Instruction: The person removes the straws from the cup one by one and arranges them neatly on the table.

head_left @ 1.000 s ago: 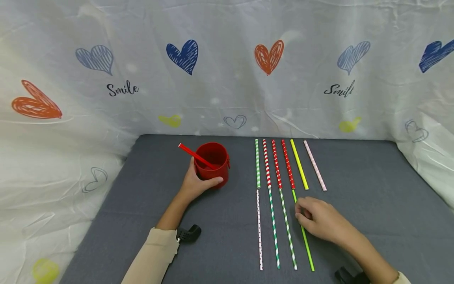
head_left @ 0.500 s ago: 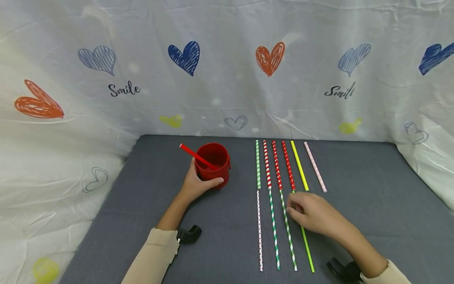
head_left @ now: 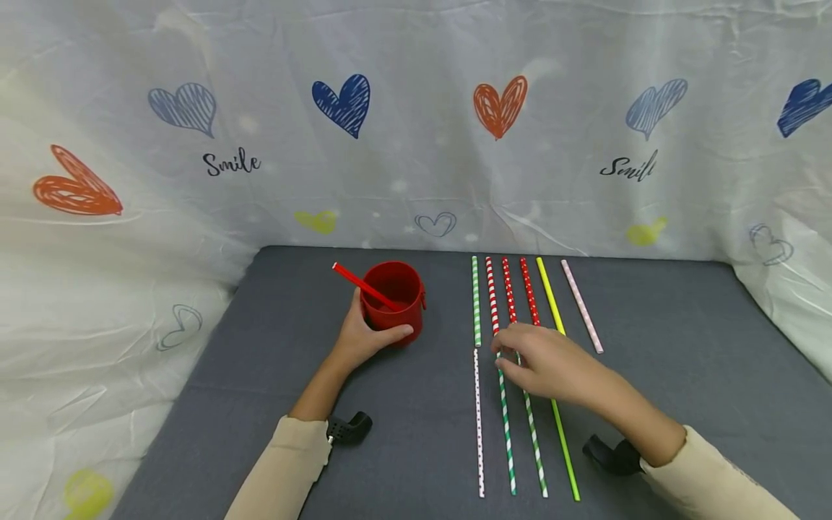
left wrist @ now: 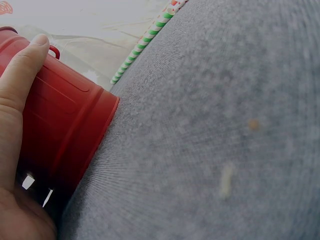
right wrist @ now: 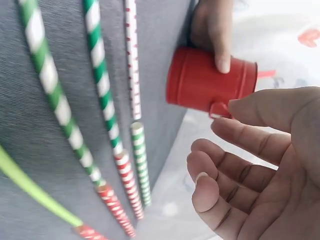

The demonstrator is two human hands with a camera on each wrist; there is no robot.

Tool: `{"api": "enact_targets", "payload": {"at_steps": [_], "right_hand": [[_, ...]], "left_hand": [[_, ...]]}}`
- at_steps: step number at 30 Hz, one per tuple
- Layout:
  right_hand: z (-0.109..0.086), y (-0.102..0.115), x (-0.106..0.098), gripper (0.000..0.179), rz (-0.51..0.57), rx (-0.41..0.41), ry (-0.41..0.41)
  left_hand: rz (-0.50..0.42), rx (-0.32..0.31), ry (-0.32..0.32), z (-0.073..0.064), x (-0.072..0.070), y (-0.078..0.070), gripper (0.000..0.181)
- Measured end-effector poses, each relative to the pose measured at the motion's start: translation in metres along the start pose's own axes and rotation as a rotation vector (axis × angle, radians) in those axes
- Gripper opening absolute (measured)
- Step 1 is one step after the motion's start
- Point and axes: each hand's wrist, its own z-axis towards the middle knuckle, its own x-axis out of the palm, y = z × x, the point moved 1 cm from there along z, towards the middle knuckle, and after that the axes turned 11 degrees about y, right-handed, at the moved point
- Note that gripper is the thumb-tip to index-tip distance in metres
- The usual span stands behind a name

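Observation:
My left hand [head_left: 365, 339] grips the side of a red metal bucket [head_left: 401, 319] with a small handle. Inside, a red straw [head_left: 357, 280] leans out over the rim to the left. My right hand [head_left: 552, 365] hovers over the middle of the straw rows, fingers loosely bent, holding nothing; the right wrist view shows thumb and fingers [right wrist: 250, 140] apart. Near it lie a red-striped straw [head_left: 491, 289], a dark green-striped straw [head_left: 508, 433], a green-and-white straw [head_left: 536, 444] and a lime straw [head_left: 565, 448]. The hand covers parts of several straws.
Left of these are a light green-striped straw [head_left: 477, 303] and a white dotted straw [head_left: 479, 426]. Red dotted straws [head_left: 529, 289], a yellow straw [head_left: 549, 292] and a pink straw [head_left: 581, 307] lie in the far row. A white curtain [head_left: 416, 166] hangs behind the grey cloth [head_left: 416, 448].
My right hand has moved left and slightly away from me, from the lime straw to over the striped straws. My left hand keeps its hold on the bucket.

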Motion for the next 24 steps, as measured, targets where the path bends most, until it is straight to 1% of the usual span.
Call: {"api": "enact_targets", "payload": {"at_steps": [4, 9, 13, 16, 20, 22, 24], "right_hand": [[0.014, 0.010, -0.008, 0.017, -0.039, -0.023, -0.019], [0.040, 0.029, -0.012, 0.022, -0.068, -0.062, -0.046], [0.062, 0.046, -0.011, 0.022, -0.078, -0.124, -0.081], [0.075, 0.056, -0.010, 0.020, -0.074, -0.183, -0.137], [0.093, 0.065, -0.010, 0.017, -0.089, -0.256, -0.224], [0.103, 0.068, -0.008, 0.016, -0.103, -0.279, -0.247], [0.113, 0.070, -0.006, 0.016, -0.104, -0.295, -0.251]], "left_hand": [[0.002, -0.007, 0.001, 0.000, 0.002, -0.001, 0.091], [-0.002, 0.001, -0.006, 0.000, 0.004, -0.001, 0.090], [-0.013, 0.020, -0.004, 0.005, 0.003, 0.020, 0.094], [-0.027, 0.029, -0.001, 0.010, 0.003, 0.037, 0.098], [-0.035, 0.030, -0.002, 0.011, 0.001, 0.042, 0.096], [-0.028, 0.026, -0.002, 0.010, 0.000, 0.043, 0.094], [-0.023, 0.024, 0.003, 0.010, -0.002, 0.041, 0.091]]}}
